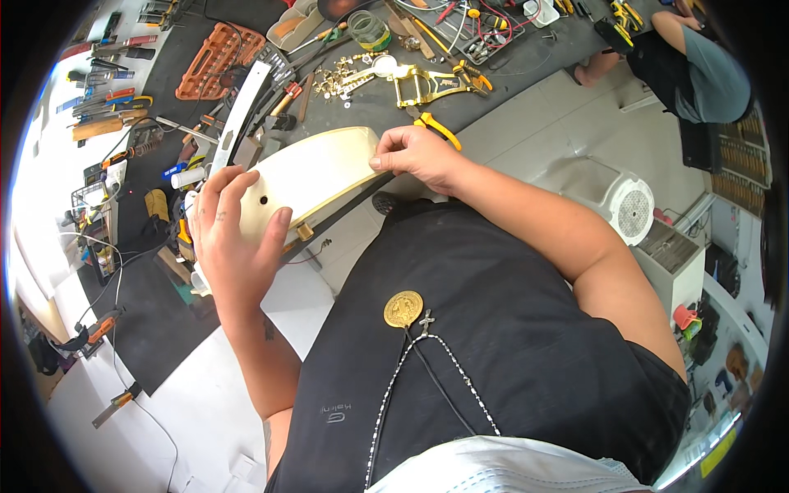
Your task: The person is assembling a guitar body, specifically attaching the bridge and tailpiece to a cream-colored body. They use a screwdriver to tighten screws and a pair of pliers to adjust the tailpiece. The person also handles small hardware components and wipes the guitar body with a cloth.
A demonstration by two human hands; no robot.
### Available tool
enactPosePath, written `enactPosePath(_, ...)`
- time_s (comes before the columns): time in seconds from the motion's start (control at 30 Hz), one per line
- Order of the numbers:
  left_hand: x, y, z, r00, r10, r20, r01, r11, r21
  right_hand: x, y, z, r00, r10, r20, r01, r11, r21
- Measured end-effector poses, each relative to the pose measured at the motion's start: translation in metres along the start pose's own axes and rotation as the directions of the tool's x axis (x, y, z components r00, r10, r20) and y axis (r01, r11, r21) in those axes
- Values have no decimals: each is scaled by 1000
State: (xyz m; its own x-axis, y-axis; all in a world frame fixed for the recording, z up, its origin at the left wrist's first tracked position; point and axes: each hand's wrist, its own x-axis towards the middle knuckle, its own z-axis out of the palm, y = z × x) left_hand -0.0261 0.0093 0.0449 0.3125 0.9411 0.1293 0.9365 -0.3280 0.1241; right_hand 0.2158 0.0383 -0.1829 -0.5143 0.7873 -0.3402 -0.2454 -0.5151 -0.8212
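A cream guitar body stands on its edge at the bench's near side, its curved side wall facing up, with a round dark hole in it. My left hand grips across that wall, fingers on the far edge and thumb on the near one, close to the hole. At the body's right end, my right hand has thumb and forefinger pinched together against the rim. Whatever is between those fingertips is too small to make out. Below the near edge sits a small gold-coloured block.
A gold guitar tailpiece and small gold parts lie beyond the body, near yellow-handled pliers. A glass jar, orange tool case and long pale strip are farther back. Another person sits at upper right.
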Motion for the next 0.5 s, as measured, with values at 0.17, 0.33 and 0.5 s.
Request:
enactPosePath(0.17, -3, -1, 1, 1000, -1, -4, 1, 1000, -3, -1, -4, -17, 994, 100, 39, -106, 969, 223)
enactPosePath(0.33, -1, 1, 0, 1000, -16, 10, 16, 1000, -1, 2, 6, -15, 998, -12, 68, 6, 996, 84)
enactPosePath(0.5, -1, 0, 0, 1000, -8, 4, 8, 1000, -2, 3, 5, 1, 996, -88, 1, 87, 994, 69)
